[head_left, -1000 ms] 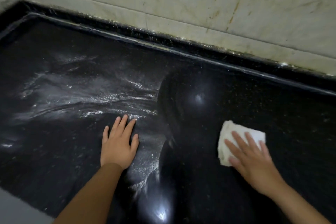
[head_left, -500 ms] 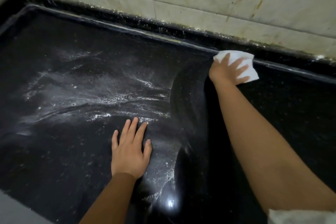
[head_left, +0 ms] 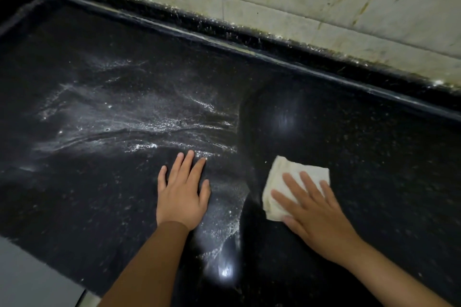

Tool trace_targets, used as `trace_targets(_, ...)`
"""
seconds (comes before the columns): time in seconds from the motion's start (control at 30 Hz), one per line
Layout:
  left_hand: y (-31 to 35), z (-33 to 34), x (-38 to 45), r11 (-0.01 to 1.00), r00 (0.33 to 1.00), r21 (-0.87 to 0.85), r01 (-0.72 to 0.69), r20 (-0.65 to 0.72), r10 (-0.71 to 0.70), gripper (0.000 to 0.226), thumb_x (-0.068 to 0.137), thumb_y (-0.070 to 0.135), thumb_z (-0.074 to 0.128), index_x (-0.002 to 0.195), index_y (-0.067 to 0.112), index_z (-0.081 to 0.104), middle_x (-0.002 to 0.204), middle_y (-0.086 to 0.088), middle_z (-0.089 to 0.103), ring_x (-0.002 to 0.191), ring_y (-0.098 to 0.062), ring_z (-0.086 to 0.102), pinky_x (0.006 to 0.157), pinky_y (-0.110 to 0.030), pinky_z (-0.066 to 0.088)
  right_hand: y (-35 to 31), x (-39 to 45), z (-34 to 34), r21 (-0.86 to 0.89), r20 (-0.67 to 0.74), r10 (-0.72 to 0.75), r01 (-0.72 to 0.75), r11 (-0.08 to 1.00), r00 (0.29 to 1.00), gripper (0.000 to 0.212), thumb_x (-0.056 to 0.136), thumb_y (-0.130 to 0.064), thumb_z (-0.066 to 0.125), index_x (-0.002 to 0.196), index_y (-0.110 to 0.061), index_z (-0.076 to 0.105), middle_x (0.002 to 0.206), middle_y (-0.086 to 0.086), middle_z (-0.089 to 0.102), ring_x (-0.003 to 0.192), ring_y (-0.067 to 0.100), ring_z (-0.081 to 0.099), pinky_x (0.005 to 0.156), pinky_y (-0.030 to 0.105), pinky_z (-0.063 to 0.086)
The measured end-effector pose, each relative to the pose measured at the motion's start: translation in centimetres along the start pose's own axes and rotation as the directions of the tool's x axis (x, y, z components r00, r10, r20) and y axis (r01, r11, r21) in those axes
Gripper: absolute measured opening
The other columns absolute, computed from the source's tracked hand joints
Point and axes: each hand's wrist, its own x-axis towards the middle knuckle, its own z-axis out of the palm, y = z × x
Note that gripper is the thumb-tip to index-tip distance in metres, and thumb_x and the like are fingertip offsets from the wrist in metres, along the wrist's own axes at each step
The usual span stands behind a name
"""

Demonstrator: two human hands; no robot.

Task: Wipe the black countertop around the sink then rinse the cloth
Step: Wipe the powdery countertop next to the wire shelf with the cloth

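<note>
We are pressing a folded white cloth onto the black countertop with our flat right hand. Left of the cloth, our left hand is resting open beside soapy white streaks.

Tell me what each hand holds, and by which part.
Neither grips anything. The right hand presses the cloth flat on the countertop, straight fingers over its near half. The left hand rests flat on bare countertop.

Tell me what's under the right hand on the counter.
A folded white cloth lies under the right hand, whose straight fingers press it flat on the black countertop. The cloth's far and left parts show; the part beneath the palm, and the counter under the cloth, are covered.
</note>
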Motion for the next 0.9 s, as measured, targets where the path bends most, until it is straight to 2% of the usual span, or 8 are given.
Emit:
trace_targets(0.13,0.1,-0.1,0.1,1.0,1.0,-0.011,0.01,0.015,-0.01,0.07,0.083,0.047,0.011,0.135,0.016,0.045,0.149,-0.003,0.03,0.139,-0.018,0.02,0.112,-0.044,0.007,2.3,1.0,-2.5,-0.04,-0.006,0.211,-0.211,0.977,0.978,0.061,0.09,-0.064,-0.001,0.139,-0.04,0.024,0.15,-0.002,0.031,0.138,0.026,0.013,0.103,0.048,0.026)
trace_targets(0.23,0.0,0.0,0.1,1.0,1.0,-0.003,0.013,0.015,-0.013,0.068,0.083,0.046,0.013,0.134,0.016,0.046,0.148,-0.004,0.032,0.139,-0.02,0.023,0.112,-0.045,0.009,2.7,5.4,-4.3,0.138,0.054,0.278,-0.283,0.949,0.959,0.053,0.093,-0.059,0.015,0.143,-0.047,0.002,0.155,-0.01,-0.015,0.142,0.023,-0.016,0.112,0.05,-0.002)
trace_targets(0.33,0.0,0.0,0.1,1.0,1.0,0.0,0.008,0.015,-0.008,0.067,0.084,0.045,0.014,0.134,0.016,0.047,0.148,-0.004,0.033,0.138,-0.018,0.023,0.111,-0.045,0.01,1.2,9.5,-5.6,0.266,0.006,0.333,-0.322,0.909,0.943,0.047,0.097,-0.049,0.013,0.144,-0.047,0.004,0.156,-0.007,-0.016,0.142,0.025,-0.02,0.11,0.053,-0.013)
trace_targets(0.5,-0.1,0.3,0.1,1.0,1.0,0.008,0.008,-0.019,-0.008,0.062,0.085,0.043,0.019,0.13,0.016,0.051,0.145,-0.005,0.039,0.132,-0.011,0.02,0.11,-0.046,0.014,-1.5,12.7,-6.0,0.329,-0.042,0.467,-0.429,0.841,0.883,0.048,0.098,-0.046,0.013,0.145,-0.042,0.005,0.156,-0.003,-0.015,0.141,0.028,-0.019,0.11,0.054,-0.014)
trace_targets(0.67,0.3,-0.4,0.0,1.0,0.999,-0.014,0.025,0.028,-0.024,0.075,0.079,0.05,0.005,0.138,0.02,0.04,0.152,0.0,0.024,0.135,-0.005,0.005,0.113,-0.039,0.001,-2.9,9.6,-4.6,0.28,-0.031,0.36,-0.337,0.899,0.933,0.051,0.096,-0.05,0.008,0.146,-0.04,0.002,0.156,-0.004,-0.016,0.141,0.029,-0.019,0.111,0.053,-0.013)
trace_targets(0.77,0.5,-1.1,-0.1,0.999,0.995,-0.001,0.043,0.09,-0.042,0.083,0.074,0.052,-0.005,0.143,0.023,0.031,0.155,0.003,0.014,0.142,-0.01,0.002,0.114,-0.037,-0.005,-5.3,3.9,-1.9,0.156,-0.019,0.205,-0.2,0.967,0.979,0.067,0.086,-0.057,-0.011,0.144,-0.038,0.017,0.157,0.001,0.009,0.142,0.031,-0.001,0.111,0.052,-0.002)
trace_targets(0.83,0.7,-1.2,-0.1,0.999,0.994,0.008,0.051,0.096,-0.051,0.084,0.073,0.052,-0.006,0.143,0.023,0.03,0.155,0.003,0.014,0.143,-0.012,0.003,0.114,-0.037,-0.005,-5.1,0.3,0.0,0.1,-0.087,0.172,-0.163,0.981,0.981,0.056,0.095,-0.052,-0.003,0.132,-0.037,0.037,0.143,0.003,0.043,0.132,0.029,0.025,0.105,0.047,0.01)
trace_targets(0.9,0.8,-1.3,-0.2,0.999,0.993,0.019,0.049,0.105,-0.05,0.083,0.074,0.052,-0.006,0.143,0.022,0.03,0.155,0.003,0.014,0.143,-0.013,0.003,0.113,-0.037,-0.004,-4.0,-2.0,0.3,0.073,-0.098,0.185,-0.178,0.981,0.978,0.052,0.098,-0.048,0.002,0.126,-0.037,0.044,0.134,0.002,0.054,0.126,0.027,0.036,0.105,0.042,0.019)
